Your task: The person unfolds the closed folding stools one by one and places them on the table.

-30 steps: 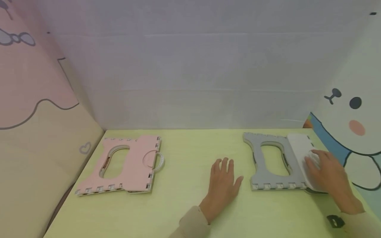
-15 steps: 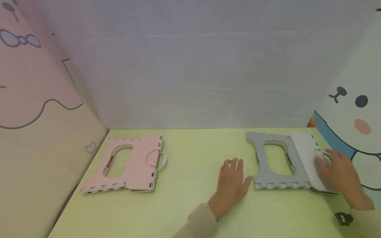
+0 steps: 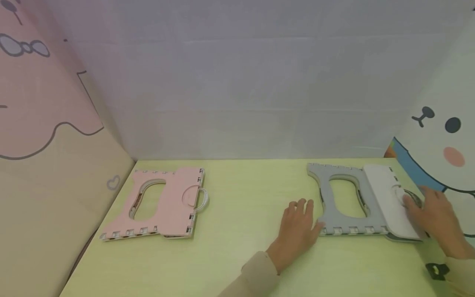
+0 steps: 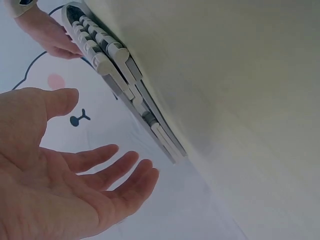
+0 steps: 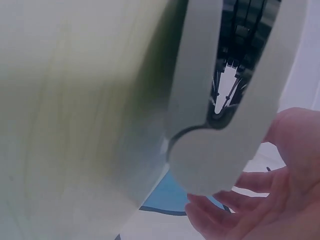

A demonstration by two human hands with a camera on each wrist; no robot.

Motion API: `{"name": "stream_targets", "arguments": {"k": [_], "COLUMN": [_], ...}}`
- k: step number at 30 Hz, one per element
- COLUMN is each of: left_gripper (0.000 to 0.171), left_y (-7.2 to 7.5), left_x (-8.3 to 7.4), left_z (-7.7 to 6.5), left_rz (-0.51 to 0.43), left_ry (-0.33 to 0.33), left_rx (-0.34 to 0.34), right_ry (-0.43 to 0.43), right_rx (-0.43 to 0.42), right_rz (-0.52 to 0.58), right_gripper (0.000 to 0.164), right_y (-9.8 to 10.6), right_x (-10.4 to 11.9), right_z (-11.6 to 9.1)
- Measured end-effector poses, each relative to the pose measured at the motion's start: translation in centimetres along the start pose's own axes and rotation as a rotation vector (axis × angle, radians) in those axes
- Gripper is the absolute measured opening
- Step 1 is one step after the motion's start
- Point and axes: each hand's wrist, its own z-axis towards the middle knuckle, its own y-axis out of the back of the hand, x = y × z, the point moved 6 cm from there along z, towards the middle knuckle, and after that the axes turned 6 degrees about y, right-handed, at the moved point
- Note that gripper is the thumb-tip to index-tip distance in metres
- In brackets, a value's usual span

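Head view: soft, diffuse light, muted contrast; creased grey-white sheet backdrop [image 3: 237,82] is dim, lilac-tinted at left. Faint shadow falls on the pale yellow-green table [image 3: 241,255] beside the beige right sleeve [image 3: 460,272]. Left wrist view: hazy, cool. Right wrist view: washed out; soft-edged shadow beside the white-and-grey plastic folding stool [image 5: 210,155].
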Motion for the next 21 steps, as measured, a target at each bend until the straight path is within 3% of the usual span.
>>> {"name": "stream_targets", "arguments": {"k": [6, 14, 21], "left_gripper": [0.059, 0.063, 0.067], "left_y": [0.1, -0.2, -0.3], "left_x": [-0.6, -1.2, -1.9], "left_z": [0.1, 0.1, 0.2], "left_rz": [-0.006, -0.021, -0.015], "left_ry": [-0.032, -0.065, -0.082], "left_rx": [-0.03, -0.01, -0.001], "right_ry": [-0.046, 0.008, 0.066], "right_rx": [0.027, 0.024, -0.022], "right_rz": [0.023, 0.031, 0.037], "right_gripper": [0.075, 0.072, 0.058], "right_y": [-0.3, 0.0, -0.4], "right_x": [-1.0, -1.7, -2.2], "right_z": [0.2, -0.1, 0.0]}}
